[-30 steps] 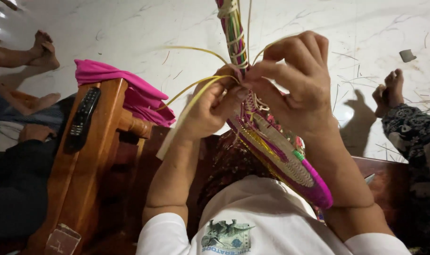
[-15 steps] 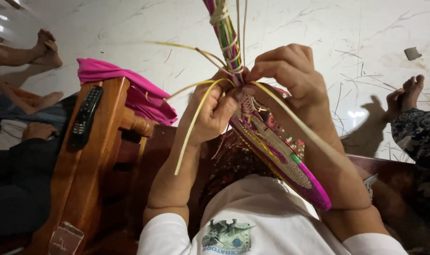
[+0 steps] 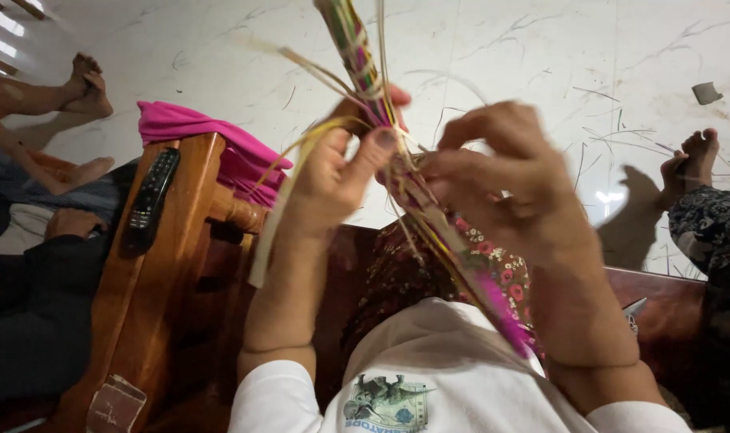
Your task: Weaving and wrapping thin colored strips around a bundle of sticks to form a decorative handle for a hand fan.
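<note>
**Both hands on the woven piece**

My left hand (image 3: 333, 180) closes around the woven piece (image 3: 429, 216), thumb pressed to its near face and fingertips curled behind the striped upper stretch. My right hand (image 3: 509, 184) pinches the same piece just beside it, fingers bent inward on the weave where pale strands cross. The piece runs edge-on between my two hands, its top rising past my fingers and its pink-edged lower part slanting down toward my white shirt (image 3: 429, 377). Loose pale strips (image 3: 272, 220) hang from my left palm. Beyond my left forearm stands a wooden armrest (image 3: 152, 281) with a black remote control (image 3: 151, 196) on it and a pink cloth (image 3: 200, 136) at its far end. Other people's bare feet (image 3: 84, 84) rest on the white marble floor (image 3: 541, 48).
</note>
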